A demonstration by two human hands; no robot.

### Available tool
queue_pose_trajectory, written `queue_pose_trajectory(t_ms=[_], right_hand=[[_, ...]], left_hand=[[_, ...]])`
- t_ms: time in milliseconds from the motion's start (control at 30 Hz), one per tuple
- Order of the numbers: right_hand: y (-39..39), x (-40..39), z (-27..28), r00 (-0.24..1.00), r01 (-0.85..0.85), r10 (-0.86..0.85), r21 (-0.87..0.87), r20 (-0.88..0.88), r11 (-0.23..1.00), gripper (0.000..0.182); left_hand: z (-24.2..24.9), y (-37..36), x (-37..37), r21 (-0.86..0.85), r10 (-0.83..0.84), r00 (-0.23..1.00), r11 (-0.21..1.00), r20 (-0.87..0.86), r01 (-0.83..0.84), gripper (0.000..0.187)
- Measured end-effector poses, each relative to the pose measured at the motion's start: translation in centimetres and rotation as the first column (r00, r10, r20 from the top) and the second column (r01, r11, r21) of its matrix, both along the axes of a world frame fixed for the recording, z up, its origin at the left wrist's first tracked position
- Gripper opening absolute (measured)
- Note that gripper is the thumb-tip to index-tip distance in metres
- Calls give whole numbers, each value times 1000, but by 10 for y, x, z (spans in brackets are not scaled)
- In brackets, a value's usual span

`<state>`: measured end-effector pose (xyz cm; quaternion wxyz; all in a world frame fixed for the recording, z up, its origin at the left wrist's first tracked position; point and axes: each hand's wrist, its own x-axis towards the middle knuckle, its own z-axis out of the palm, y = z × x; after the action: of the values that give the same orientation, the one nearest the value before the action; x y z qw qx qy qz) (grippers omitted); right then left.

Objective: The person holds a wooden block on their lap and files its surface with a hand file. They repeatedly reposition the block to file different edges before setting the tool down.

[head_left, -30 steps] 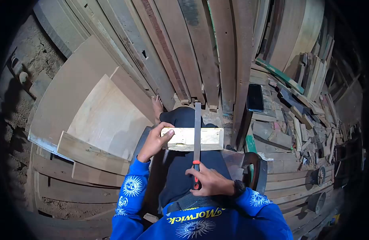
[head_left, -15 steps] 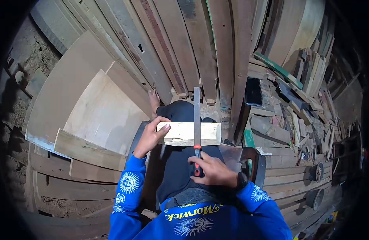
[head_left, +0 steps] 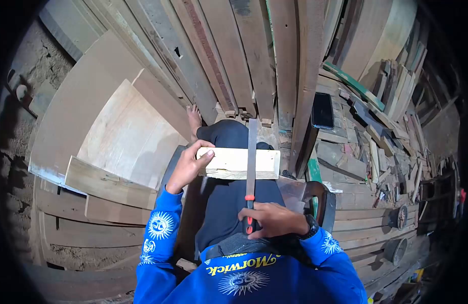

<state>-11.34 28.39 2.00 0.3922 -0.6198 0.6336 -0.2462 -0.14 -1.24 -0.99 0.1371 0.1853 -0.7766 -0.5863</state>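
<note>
A pale wooden block (head_left: pixel 226 161) lies crosswise over my lap. Gripping its left end is my left hand (head_left: pixel 194 161), thumb on the top face and fingers at the far edge. A long flat metal file (head_left: pixel 252 157) crosses the block right of its middle, its tip pointing away from me. My right hand (head_left: pixel 269 219) is closed around the file's black and red handle (head_left: pixel 249 215), below the block's near edge. The block's near side shows a rough, cracked strip.
Tall planks (head_left: pixel 254 55) lean in front of me. Plywood sheets (head_left: pixel 127 131) stand at left. A phone (head_left: pixel 322 110) rests on a post at right, beside a pile of wood scraps (head_left: pixel 355 164). A dark curved chair arm (head_left: pixel 322 197) is near my right elbow.
My right hand has drawn the file back toward my body, so its tip reaches less far past the block. The block has tilted or shifted slightly away from me.
</note>
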Motion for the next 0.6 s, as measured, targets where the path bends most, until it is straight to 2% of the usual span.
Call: queue_pose_trajectory(t_ms=[100, 167, 200, 233, 300, 333, 433, 467, 500, 567, 600], right_hand=[[0, 4, -2, 997, -72, 72, 69, 1, 995, 57], [-2, 6, -3, 992, 91, -98, -87, -75, 992, 55], [-1, 4, -7, 989, 119, -128, -118, -75, 986, 54], [0, 3, -3, 989, 115, -125, -116, -78, 987, 54], [2, -2, 8, 999, 12, -12, 9, 31, 1000, 54], [1, -1, 5, 999, -44, 45, -53, 16, 998, 54], [2, -1, 8, 995, -59, 58, 16, 86, 998, 54], [0, -1, 4, 997, -29, 34, -68, 67, 997, 54], [0, 0, 2, 997, -27, 31, -66, 67, 997, 54], [-2, 2, 0, 996, 59, -65, -96, -66, 994, 55], [0, 1, 3, 998, 42, -43, -20, -35, 999, 55]], left_hand=[[4, 3, 0, 38, -6, 1000, 999, 4, 6, 31], [4, 3, 0, -1, -5, 1000, 1000, -1, 5, 30], [1, 2, 0, 9, -4, 1000, 1000, -12, 4, 29], [3, 3, 1, 11, 0, 1000, 1000, -15, 1, 29], [7, 4, 1, 29, 2, 1000, 1000, 15, -3, 29], [8, 4, 1, 21, -1, 1000, 1000, 13, 1, 30], [2, 2, 1, 4, 1, 1000, 1000, -2, -1, 31], [1, 1, 1, 24, -10, 1000, 1000, -10, 10, 31], [0, 2, 1, 26, -13, 1000, 1000, -10, 13, 31], [4, 3, 0, -7, -14, 1000, 1000, -21, 14, 30], [7, 3, 1, -9, -3, 1000, 1000, 29, 3, 30]])
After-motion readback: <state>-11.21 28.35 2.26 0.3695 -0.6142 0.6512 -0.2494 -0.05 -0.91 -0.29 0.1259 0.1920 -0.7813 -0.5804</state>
